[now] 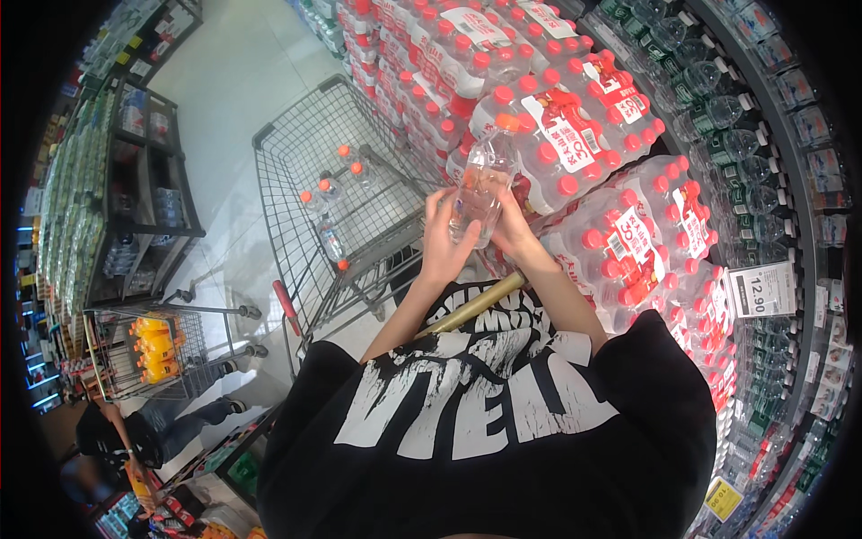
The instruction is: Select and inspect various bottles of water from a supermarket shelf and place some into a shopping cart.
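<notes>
Clear plastic gleams between both hands: one bottle [489,184], tilted with its orange cap [508,122] toward one o'clock. Fingers of the left hand [445,242] clamp one flank low down; those of the right hand [515,226] clamp the opposite flank, probably to steady the slick wall from two sides while leaving the cap free. With that bottle as clock centre, a wire cart [382,220] stands at nine o'clock, its basket likely keeping loose bottles from rolling off. Counted: one bottle held; five orange-capped bottles [331,235] in the cart, one pointing its cap to five o'clock. Red-capped packs [633,238], heaped from twelve to four o'clock, overlap too much to count. One second trolley [199,359] at eight o'clock carries orange bottles [156,349], number unclear.
</notes>
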The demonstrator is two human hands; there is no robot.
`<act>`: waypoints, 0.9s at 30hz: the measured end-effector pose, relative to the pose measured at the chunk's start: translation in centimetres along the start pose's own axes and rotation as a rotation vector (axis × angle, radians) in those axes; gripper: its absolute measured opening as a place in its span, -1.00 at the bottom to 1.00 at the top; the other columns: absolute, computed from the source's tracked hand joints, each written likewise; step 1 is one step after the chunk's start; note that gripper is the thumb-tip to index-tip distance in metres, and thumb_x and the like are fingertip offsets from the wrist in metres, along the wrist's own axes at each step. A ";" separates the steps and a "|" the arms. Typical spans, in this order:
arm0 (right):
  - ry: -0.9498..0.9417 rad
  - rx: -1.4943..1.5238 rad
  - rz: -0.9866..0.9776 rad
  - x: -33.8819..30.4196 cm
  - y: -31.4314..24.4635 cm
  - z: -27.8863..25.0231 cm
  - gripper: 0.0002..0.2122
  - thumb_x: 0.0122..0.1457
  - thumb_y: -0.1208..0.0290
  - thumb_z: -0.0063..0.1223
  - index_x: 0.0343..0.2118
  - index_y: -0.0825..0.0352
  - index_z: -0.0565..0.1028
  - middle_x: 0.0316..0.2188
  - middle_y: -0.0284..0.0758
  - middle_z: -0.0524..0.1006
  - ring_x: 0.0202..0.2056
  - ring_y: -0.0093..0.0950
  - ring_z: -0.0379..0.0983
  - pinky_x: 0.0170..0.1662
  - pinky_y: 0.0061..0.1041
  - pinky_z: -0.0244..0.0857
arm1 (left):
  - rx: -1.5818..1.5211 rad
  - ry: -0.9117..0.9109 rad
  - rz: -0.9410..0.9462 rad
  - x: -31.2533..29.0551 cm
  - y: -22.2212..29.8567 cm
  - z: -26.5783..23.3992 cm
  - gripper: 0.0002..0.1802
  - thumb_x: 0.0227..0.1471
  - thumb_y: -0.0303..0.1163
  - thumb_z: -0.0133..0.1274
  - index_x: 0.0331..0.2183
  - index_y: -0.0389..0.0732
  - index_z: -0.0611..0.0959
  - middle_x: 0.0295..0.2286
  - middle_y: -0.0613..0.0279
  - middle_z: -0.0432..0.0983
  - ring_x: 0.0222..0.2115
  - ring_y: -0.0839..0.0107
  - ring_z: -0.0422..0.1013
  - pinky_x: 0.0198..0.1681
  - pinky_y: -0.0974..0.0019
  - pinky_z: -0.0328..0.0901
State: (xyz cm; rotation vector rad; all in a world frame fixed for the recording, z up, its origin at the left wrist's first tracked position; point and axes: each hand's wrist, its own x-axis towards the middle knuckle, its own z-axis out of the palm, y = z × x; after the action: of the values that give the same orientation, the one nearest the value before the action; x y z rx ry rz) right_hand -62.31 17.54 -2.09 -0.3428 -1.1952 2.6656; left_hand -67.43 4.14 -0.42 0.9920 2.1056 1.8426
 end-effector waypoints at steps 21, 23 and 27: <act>0.012 0.422 0.147 -0.7 -1.4 -0.5 -0.04 -0.18 -0.47 -0.33 -0.02 0.48 0.24 -0.18 -0.10 0.39 -0.17 -0.25 0.38 -0.07 -0.24 0.29 | -2.145 -0.726 -0.806 -1.7 0.7 0.8 -0.21 -0.03 0.09 -0.19 -0.10 -0.53 0.30 -0.45 -0.09 0.37 -0.73 0.19 0.33 -0.80 0.31 0.20; -0.062 0.407 0.118 -1.3 -1.8 -0.2 0.02 -0.30 -0.47 -0.19 0.08 0.41 0.14 -0.09 -0.08 0.33 -0.09 -0.20 0.33 -0.02 -0.22 0.25 | -2.247 -0.690 -0.800 -1.9 1.6 1.0 -0.33 0.01 0.01 -0.15 -0.04 -0.39 0.31 -0.39 -0.22 0.35 -0.69 0.14 0.30 -0.81 0.36 0.20; -0.238 0.340 0.170 -2.3 -2.6 1.2 0.03 -0.32 -0.30 0.12 0.17 0.23 -0.02 0.11 -0.09 0.12 0.12 -0.17 0.09 0.16 -0.16 0.00 | -2.357 -0.971 -0.613 -2.7 -1.7 2.2 -0.25 0.01 0.00 -0.12 -0.02 -0.51 0.19 -0.47 -0.06 0.32 -0.71 0.27 0.32 -0.79 0.41 0.20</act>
State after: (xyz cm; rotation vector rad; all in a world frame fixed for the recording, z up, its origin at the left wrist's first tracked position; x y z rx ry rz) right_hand -60.24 17.79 0.94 -0.0764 -0.7707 3.0587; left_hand -64.80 4.36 -3.32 0.1600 -0.6923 1.4105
